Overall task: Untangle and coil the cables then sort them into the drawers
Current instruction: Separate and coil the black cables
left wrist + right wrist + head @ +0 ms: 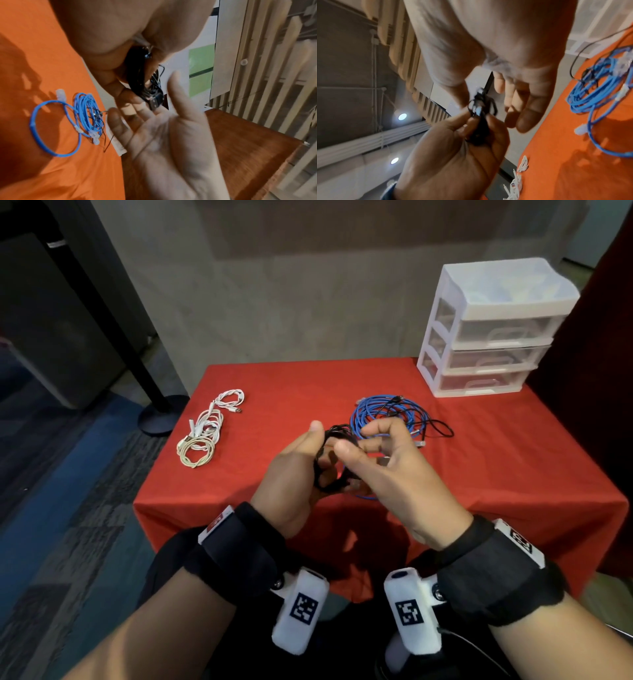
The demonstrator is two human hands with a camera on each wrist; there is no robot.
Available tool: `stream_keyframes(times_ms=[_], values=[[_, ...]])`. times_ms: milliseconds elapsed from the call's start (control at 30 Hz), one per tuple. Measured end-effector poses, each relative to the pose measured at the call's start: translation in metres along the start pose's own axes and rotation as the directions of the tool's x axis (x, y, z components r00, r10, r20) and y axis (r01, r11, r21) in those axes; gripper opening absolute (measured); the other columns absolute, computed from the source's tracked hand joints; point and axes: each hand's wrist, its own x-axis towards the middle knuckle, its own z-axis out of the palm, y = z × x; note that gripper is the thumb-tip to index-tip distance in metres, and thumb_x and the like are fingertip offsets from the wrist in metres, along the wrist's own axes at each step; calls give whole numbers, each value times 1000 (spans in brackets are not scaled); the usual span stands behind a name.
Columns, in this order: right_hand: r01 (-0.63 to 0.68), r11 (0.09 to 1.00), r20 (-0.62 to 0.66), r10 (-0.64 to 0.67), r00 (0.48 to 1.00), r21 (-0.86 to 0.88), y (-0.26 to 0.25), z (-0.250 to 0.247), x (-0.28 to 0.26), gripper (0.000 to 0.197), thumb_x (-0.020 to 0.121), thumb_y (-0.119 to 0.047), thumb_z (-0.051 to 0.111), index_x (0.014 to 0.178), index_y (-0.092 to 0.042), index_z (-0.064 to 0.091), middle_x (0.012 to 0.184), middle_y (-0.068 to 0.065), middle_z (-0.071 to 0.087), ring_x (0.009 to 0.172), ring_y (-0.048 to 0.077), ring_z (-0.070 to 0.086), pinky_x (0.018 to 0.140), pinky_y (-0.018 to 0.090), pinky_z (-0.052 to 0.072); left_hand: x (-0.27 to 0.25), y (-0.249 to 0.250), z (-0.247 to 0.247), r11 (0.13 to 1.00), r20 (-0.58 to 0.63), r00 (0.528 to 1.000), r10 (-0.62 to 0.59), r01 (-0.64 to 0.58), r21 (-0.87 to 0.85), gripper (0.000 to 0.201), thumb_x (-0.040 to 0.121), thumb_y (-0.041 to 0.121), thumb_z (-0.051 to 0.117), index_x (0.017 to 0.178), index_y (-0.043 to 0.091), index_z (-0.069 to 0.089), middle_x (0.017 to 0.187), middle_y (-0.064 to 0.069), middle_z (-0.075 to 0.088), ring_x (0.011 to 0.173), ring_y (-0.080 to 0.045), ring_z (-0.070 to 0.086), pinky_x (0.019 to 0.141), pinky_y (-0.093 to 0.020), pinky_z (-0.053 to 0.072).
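1. At the left of the head view, a bundle of white and cream cables (205,429) lies in loose loops on the red cloth-covered surface (496,474), well apart from both hands.
2. Just left of centre, the left hand (294,470) is closed around a coil of thin black cable (330,460) and holds it up above the surface. The right wrist view shows the fingers (496,129) curled around the black loops.
3. Just right of centre, the right hand (387,463) is close against the coil with its fingers loosely bent. In the left wrist view its palm faces up and open, and a black plug end (155,100) lies at its fingertips. Whether it pinches the plug is hard to tell; it looks released rather than gripping.
4. Behind the hands, right of centre, a coiled blue network cable (383,414) lies on the surface with another thin black cable (435,428) crossing it, so the two look tangled together.
5. At the upper right, a white plastic three-drawer unit (493,330) stands on the far corner of the surface, all drawers shut.
6. The step in hand looks like finishing the black coil. The next move likely calls for tucking the loose plug end so the loops hold, then freeing one hand to open a drawer.
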Motion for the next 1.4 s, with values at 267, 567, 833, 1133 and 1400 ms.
stream_keyframes(times_ms=[267,567,833,1133,1400], values=[[6,1000,191,-8,982,13,-11,-17,8,9,96,-7,67,88,-6,64,79,12,67,70,18,53,61,23,40,-3,19,-15,981,155,988,19,-48,188,19,102,21,46,91,15,61,67,0,52,66,-16,56,75,-35,50],[-248,886,418,69,906,392,-27,-11,0,32,103,-25,46,115,3,53,63,-2,51,85,22,63,81,31,39,-6,28,-24,998,291,955,-57,50,32,29,104,33,47,107,5,55,69,2,39,69,-15,44,78,-35,48],[-337,769,448,74,891,543,-21,1,-2,26,109,-25,37,99,-5,51,59,-1,27,68,23,39,107,50,37,-12,27,-22,997,358,933,-39,60,-45,46,105,42,36,82,9,57,61,1,20,65,-25,50,77,-32,52],[-366,789,404,165,900,494,-6,2,10,32,106,-31,48,96,-4,61,70,17,35,92,35,39,94,38,38,-7,22,-39,991,302,947,-113,128,-30,63,103,56,30,88,10,70,70,-4,42,75,-25,58,86,-40,45],[-420,795,406,242,881,439,-2,-3,18,23,97,-30,57,97,-8,62,78,5,56,90,25,58,91,42,44,-7,10,-59,952,164,986,20,-69,299,25,102,19,54,120,6,65,106,-10,69,101,-17,65,91,-43,55]])
